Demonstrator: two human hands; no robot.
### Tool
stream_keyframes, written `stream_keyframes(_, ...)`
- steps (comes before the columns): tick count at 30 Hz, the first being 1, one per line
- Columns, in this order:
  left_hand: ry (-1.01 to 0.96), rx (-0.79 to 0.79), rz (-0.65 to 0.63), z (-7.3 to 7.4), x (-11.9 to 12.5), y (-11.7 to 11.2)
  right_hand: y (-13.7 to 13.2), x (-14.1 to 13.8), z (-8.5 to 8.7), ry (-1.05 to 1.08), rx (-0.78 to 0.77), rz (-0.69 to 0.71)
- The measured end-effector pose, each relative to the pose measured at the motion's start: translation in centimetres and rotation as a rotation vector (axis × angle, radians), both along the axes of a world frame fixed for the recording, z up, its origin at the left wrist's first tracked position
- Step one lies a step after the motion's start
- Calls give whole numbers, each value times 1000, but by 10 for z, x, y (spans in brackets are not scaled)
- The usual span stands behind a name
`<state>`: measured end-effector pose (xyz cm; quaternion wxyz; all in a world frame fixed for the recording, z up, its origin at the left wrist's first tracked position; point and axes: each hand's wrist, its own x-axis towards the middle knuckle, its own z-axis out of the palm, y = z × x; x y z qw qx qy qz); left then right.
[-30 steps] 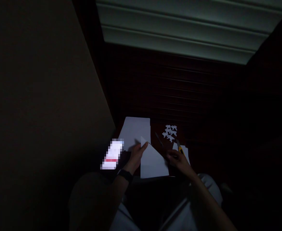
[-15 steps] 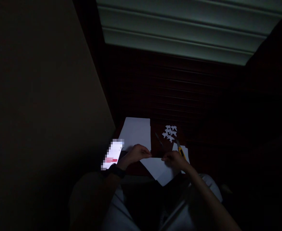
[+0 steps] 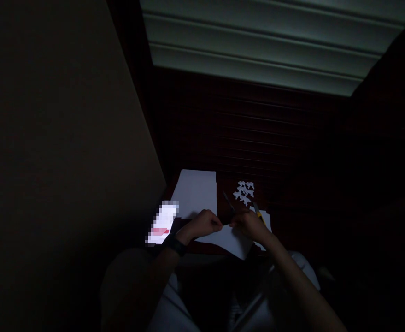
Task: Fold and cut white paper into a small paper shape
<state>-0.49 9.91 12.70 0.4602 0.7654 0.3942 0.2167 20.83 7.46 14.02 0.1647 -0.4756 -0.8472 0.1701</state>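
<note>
- Lit phone [image 3: 162, 222]: lying at far L of worktop [image 3: 230, 184], screen glowing, just beside L wrist.
- Blank sheet [image 3: 196, 191]: lying flat behind L hand, untouched.
- L hand [image 3: 204, 224]: grip closing narrow, pinching top edge of folded paper [image 3: 230, 239].
- Folded paper: hanging below and between both hands, long axis running L–R, point aiming toward the person; both hands equally near, touching it.
- R hand [image 3: 249, 223]: grip pinching same edge, fingertips nearly meeting L's.
- Pen [image 3: 227, 200], paper cut-outs [image 3: 244, 191], yellow cutter [image 3: 257, 211]: resting behind R hand.
</note>
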Motion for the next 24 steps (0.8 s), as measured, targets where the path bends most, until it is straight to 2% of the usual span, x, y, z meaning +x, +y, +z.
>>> stream_keyframes(10, 9, -118, 40, -8, -27, -1, 3, 21, 2, 9, -36, -27)
stream_keyframes(16, 23, -268, -35, -12, -52, 2, 3, 33, -1, 29, -107, -39)
stream_keyframes(18, 56, -183, 15, -11, -58, 4, 3, 34, -4, 38, -127, -49)
stream_keyframes(20, 62, -26, 136, -8, -59, 5, 3, 34, -7, 38, -134, -78)
stream_keyframes(22, 14, 107, 283, -4, -53, 3, 4, 32, -9, 41, -132, -102)
stream_keyframes(24, -79, 127, 317, 0, -40, -1, 4, 28, -10, 53, -138, -109)
